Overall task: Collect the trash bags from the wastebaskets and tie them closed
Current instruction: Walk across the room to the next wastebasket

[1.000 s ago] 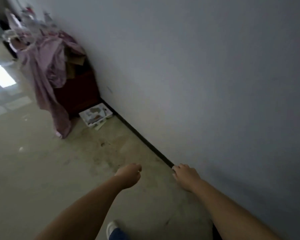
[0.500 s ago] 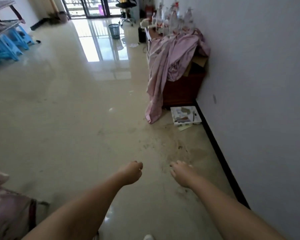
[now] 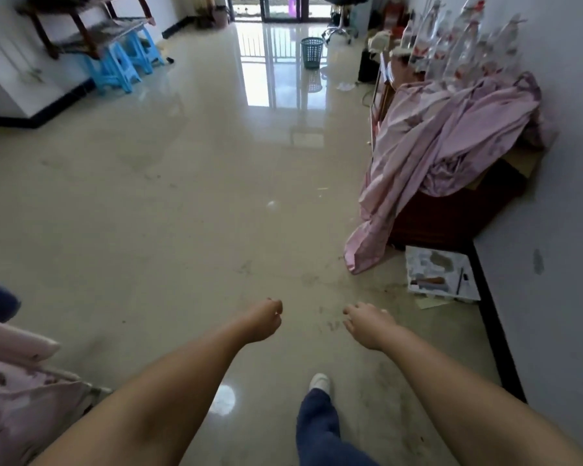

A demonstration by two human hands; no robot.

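Observation:
A teal mesh wastebasket (image 3: pixel 312 52) stands far down the room on the glossy floor, near the glass doors; no bag shows in it from here. My left hand (image 3: pixel 262 320) and my right hand (image 3: pixel 367 325) hang out in front of me over the floor, a short gap between them. Both have loosely curled fingers and hold nothing. No trash bag is in sight.
A dark red cabinet (image 3: pixel 451 213) draped with pink cloth (image 3: pixel 435 153) and topped with bottles stands along the right wall. A white tray (image 3: pixel 440 274) lies on the floor beside it. Blue stools (image 3: pixel 122 63) sit far left. Pink bedding (image 3: pixel 21 398) is at lower left. My shoe (image 3: pixel 319 383) steps forward.
My view has swung left from the wall to face down the room, bringing the wastebasket into sight. Both hands stay held out in front, empty.

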